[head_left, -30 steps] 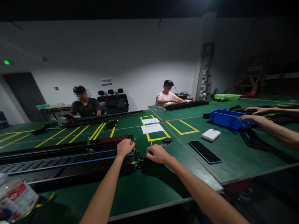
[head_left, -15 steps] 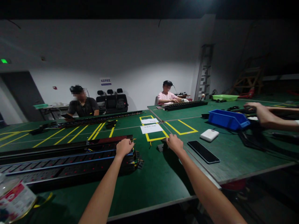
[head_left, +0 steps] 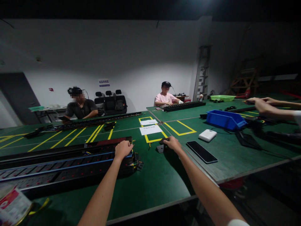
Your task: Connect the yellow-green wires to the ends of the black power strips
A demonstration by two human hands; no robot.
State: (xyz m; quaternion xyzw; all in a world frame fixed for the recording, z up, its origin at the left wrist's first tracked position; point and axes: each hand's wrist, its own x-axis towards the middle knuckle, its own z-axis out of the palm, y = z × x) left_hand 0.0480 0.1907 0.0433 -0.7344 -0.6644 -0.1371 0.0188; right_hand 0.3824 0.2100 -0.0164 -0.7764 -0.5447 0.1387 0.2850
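My left hand is closed at the near right end of a row of long black power strips. They are dark bars with blue edges, red dots and loose wire ends; what lies under my fingers is partly hidden. My right hand is to the right of them, its fingertips pinching a small dark metal bracket. Just under that, a grey face with small holes shows; whether it is the same piece I cannot tell. White paper labels lie beyond my hands.
A black phone, a white power bank and a blue bin lie to the right. A printed can stands front left. Another person's hands work at far right; two people sit across the green table.
The view has shifted slightly right. My right hand has raised or turned the bracket, so more of its grey face shows. My left hand stays at the strips' end. The neighbour's hands have moved.
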